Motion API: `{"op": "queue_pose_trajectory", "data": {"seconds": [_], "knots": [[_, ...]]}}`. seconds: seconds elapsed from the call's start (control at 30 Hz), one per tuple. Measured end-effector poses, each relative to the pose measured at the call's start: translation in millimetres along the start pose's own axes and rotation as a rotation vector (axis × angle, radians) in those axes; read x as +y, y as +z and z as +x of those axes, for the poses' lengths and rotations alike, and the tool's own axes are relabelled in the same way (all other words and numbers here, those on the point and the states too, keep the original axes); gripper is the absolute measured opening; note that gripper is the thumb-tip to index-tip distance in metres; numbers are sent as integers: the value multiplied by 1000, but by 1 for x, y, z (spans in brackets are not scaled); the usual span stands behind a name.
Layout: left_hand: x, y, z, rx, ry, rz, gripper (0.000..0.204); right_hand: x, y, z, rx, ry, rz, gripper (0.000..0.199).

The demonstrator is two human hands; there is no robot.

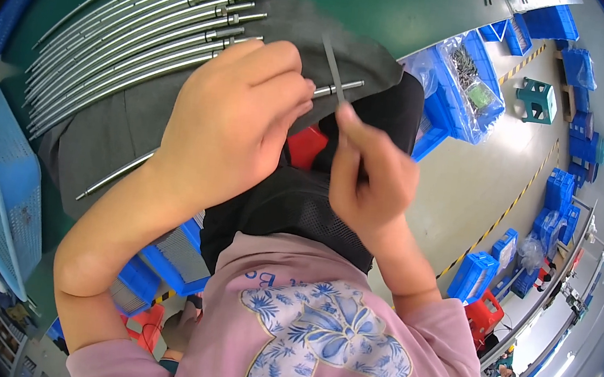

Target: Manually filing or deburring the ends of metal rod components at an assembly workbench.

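1. Head view: left hand (231,124) closed round long steel rod (121,172); right hand (371,174) pinching small flat metal strip (333,69) at rod's threaded end.
2. Likely fitting strip to tip; needs steady alignment.
3. Beyond left grip: more rods (134,28) on grey mat (98,143); blue bins (471,81) past right.

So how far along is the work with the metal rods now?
Done, it seems: a row of rods lies side by side on the grey mat. In hand: the left hand holds one rod, and the right hand brings a thin strip to its tip. What remains cannot be told.
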State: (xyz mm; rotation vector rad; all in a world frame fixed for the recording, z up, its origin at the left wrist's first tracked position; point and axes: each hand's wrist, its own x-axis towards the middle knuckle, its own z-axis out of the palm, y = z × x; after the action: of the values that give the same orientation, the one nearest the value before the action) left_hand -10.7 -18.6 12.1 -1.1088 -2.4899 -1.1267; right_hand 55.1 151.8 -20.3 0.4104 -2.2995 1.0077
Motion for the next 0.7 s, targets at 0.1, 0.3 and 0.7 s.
{"op": "queue_pose_trajectory", "data": {"seconds": [0.1, 0.3, 0.7], "knots": [[-2, 0, -3, 28, -15, -31, 14, -2, 5, -16, 7, 42, 1, 36], [0, 2, 0, 24, -2, -25, 15, -1, 12, 3, 52, 66, 31, 34], [5, 2, -1, 39, -39, -86, 17, 2, 11, -41, 120, 24, 48, 33]]}}
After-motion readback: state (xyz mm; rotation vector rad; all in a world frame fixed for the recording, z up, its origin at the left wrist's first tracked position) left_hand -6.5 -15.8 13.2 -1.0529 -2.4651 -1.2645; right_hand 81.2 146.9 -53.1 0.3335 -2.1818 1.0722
